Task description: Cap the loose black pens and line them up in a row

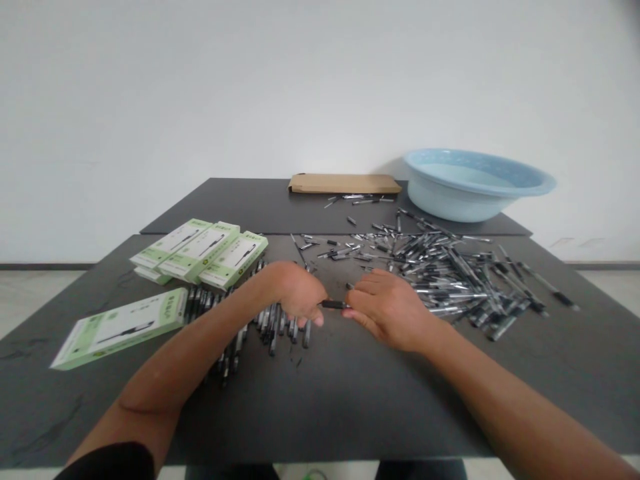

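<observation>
Between my two hands is a pen [334, 304], of which only a short black stretch shows. My left hand [299, 292] is closed on its left end, wrist bent. My right hand [383, 308] grips the other end with fingers curled. Beneath and beside my left hand and forearm lies a row of black and clear pens [273, 327]. A large heap of loose pens and pen parts [450, 273] spreads out to the right of my right hand. The pen's ends are hidden inside my fingers.
Several white and green pen boxes [200, 250] are stacked at the left, and another box [125, 327] lies nearer. A light blue basin [465, 200] stands at the back right. Flat brown cardboard [345, 183] lies at the back of the dark table [320, 413].
</observation>
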{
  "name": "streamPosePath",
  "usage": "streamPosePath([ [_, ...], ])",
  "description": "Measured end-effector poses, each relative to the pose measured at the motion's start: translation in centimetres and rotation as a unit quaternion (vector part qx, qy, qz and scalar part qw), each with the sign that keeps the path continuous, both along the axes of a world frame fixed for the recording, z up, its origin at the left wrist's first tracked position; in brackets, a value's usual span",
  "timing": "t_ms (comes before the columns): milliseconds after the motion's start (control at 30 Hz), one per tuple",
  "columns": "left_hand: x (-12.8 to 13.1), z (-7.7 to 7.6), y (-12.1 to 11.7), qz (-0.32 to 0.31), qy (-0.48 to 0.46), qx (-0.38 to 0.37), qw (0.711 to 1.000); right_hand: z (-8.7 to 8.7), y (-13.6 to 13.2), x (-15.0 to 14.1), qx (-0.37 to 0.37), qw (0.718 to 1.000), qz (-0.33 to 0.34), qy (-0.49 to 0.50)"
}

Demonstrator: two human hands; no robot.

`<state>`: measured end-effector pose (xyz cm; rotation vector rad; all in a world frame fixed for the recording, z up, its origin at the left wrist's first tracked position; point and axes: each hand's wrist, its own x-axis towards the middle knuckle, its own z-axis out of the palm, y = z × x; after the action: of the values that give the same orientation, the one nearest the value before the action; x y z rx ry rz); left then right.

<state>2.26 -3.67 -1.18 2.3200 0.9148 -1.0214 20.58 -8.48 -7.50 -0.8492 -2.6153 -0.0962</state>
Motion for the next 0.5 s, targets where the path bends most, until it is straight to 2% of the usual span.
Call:
streamPosePath([
  [133, -0.1, 0.0, -0.1, -0.001, -0.011, 0.004, 1.000, 0.2, -0.4, -0.3, -0.056, 0.998, -0.009, 0.018],
  [233, -0.2, 0.1, -0.2, 0.003, -0.017, 0.004, 1.000, 0.2, -0.8, -0.5, -0.143, 0.987, -0.027, 0.066],
  [367, -0.4, 0.2, -0.2, 0.012, -0.011, 0.007, 1.000, -0.1, -1.0, -1.1, -0.311, 0.935, -0.046, 0.166],
  [433, -0.4, 0.3, -0.3, 0.012, -0.008, 0.030, 0.999, -0.3, -1.0, -1.3, -0.356, 0.910, -0.057, 0.207],
  [500, -0.4, 0.3, -0.3, 0.010, -0.009, 0.043, 0.999, -0.3, -1.0, -1.4, -0.369, 0.902, -0.060, 0.218],
])
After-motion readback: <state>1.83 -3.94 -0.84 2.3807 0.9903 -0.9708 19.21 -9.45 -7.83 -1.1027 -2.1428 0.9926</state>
